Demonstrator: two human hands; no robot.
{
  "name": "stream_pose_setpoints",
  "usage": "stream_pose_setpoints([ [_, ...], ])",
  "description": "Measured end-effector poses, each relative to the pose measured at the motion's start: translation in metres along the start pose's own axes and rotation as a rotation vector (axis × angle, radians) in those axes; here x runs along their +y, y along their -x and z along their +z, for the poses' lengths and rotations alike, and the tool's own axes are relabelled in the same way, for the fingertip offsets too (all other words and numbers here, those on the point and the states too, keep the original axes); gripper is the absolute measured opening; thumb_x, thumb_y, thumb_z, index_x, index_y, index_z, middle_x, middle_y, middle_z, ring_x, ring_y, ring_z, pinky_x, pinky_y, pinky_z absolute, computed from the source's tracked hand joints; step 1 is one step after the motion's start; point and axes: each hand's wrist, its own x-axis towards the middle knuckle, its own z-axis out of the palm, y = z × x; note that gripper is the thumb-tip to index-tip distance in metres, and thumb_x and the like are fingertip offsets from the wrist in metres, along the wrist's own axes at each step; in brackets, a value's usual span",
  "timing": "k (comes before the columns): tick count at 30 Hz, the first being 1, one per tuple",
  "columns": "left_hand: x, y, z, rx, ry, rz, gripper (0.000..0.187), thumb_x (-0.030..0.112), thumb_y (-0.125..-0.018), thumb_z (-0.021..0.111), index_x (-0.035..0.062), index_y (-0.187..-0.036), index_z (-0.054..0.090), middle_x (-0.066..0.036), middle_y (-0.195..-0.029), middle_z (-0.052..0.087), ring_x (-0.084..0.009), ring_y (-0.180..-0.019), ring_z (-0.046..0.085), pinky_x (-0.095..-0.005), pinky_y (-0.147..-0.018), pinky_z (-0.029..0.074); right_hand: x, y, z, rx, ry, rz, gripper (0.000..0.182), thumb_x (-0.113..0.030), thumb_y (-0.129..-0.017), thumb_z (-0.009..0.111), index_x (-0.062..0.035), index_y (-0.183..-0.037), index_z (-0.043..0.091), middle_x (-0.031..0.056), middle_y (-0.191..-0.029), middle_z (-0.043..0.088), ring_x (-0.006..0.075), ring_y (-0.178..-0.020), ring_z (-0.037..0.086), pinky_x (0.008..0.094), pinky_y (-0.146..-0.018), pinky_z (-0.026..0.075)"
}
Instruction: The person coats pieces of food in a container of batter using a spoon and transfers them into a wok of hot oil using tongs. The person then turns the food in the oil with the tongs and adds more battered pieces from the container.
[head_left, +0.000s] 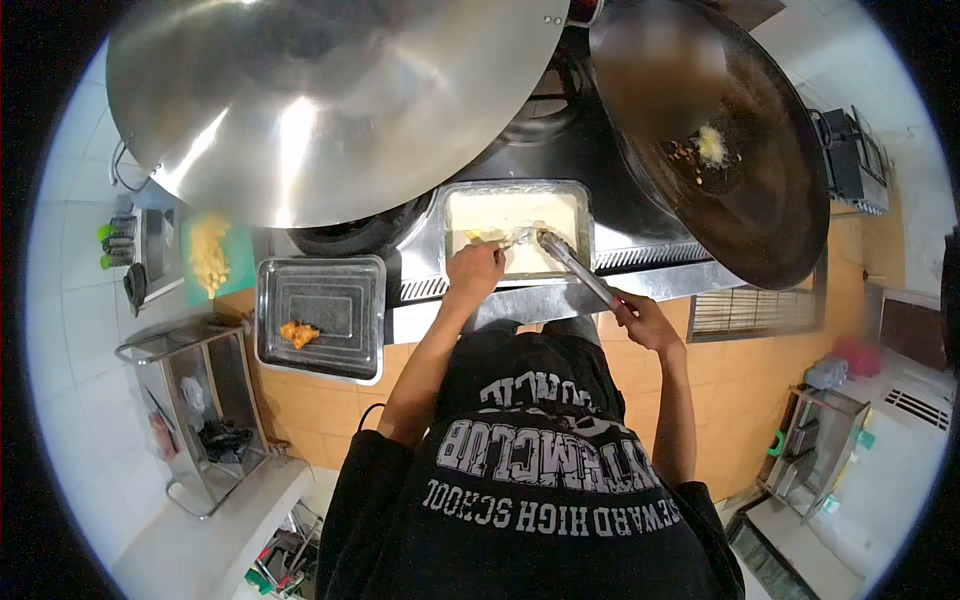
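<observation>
My left hand (476, 270) is closed at the near left edge of a metal tray (588, 215) of pale, creamy liquid (515, 210), holding what looks like the handle of a metal utensil (522, 235). The utensil's far end sits in the liquid. Metal tongs (585, 275) are gripped in my right hand (643, 320), and their tips reach into the liquid beside the utensil. Whether anything is between the tips is too small to tell. The tray rests at the stove's front edge.
A large metal wok (330, 110) stands at the upper left. At the right, a dark wok (770, 160) holds a pale piece. Lower left, another tray (320, 265) holds a browned piece (299, 334). Yellow pieces (209, 257) lie on a green board (240, 262).
</observation>
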Motion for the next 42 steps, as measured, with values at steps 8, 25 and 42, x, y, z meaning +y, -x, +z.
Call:
stream_pose_setpoints([
  [8,-0.009,0.012,-0.011,0.056,-0.005,-0.028,0.021,0.028,-0.087,0.059,0.0107,-0.089,0.071,-0.015,-0.082,0.069,-0.0349,-0.082,0.067,-0.0458,-0.073,0.053,0.002,0.003,-0.001,0.092,0.115,-0.077,0.042,-0.033,-0.098,0.054,-0.0052,-0.129,0.057,0.0213,-0.072,0.056,0.0199,-0.061,0.049,0.0366,-0.065,0.047],
  [25,-0.006,0.010,-0.047,0.105,0.064,-0.106,0.024,0.029,-0.089,0.057,0.0109,-0.091,0.072,-0.017,-0.081,0.069,-0.0378,-0.081,0.066,-0.0461,-0.072,0.053,-0.010,0.018,-0.009,0.067,0.038,-0.081,0.039,-0.032,-0.098,0.056,-0.0102,-0.131,0.059,0.0095,-0.062,0.054,0.0143,-0.051,0.047,0.0331,-0.053,0.044],
  [42,-0.034,0.015,-0.048,0.081,0.322,-0.160,0.027,0.030,-0.092,0.055,0.0090,-0.091,0.071,-0.016,-0.084,0.070,-0.0380,-0.084,0.066,-0.0452,-0.075,0.051,-0.007,0.028,0.008,-0.032,-0.364,-0.003,0.041,-0.042,-0.098,0.054,-0.0103,-0.122,0.063,-0.0034,-0.066,0.049,0.0033,-0.044,0.039,0.0215,-0.037,0.029],
])
